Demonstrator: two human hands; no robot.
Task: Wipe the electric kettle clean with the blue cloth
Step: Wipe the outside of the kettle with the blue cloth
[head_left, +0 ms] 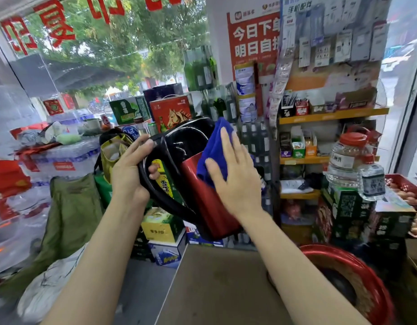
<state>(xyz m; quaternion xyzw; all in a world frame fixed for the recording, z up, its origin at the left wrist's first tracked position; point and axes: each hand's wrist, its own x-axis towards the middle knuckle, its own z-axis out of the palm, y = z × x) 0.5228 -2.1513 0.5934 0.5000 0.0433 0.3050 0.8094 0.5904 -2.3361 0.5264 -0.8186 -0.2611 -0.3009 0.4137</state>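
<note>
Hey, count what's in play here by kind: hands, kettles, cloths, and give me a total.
Bare hands: 2, left hand gripping the handle, right hand pressing the cloth
Red and black electric kettle: 1
Blue cloth: 1
Total: 4

One electric kettle (198,181) is held up, with one blue cloth (214,151) against it and two hands, left hand (130,170) and right hand (235,177). Right of the kettle stand three orange shelves (334,114), perhaps more below, one large red-lidded jar (348,158) and one red basin (357,287).
</note>
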